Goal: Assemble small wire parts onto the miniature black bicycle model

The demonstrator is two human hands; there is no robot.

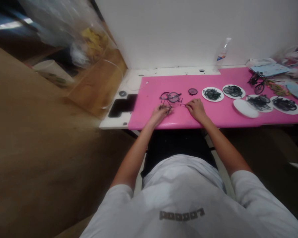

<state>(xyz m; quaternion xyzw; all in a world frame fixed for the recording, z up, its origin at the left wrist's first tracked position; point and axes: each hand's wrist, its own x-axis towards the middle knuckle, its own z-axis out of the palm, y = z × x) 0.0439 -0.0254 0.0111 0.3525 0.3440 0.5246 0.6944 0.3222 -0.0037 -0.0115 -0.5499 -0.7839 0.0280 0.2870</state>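
A small dark model bicycle frame with a wheel (173, 97) lies on the pink mat (149, 115). My left hand (161, 114) has its fingers closed round the near end of that model bicycle. To the right, my right hand (196, 109) pinches a small thin black loop (182, 105) just above or on the mat. Beyond my right hand a loose dark wheel (193, 91) lies flat. White plates with dark parts (213, 94) stand to the right of it.
At the right are more plates (286, 105), a white lid or plate (245, 109), a finished-looking model bicycle (259, 86) and plastic bags. A clear bottle (223, 54) stands by the wall. Black flat objects (123, 105) lie at the table's left end.
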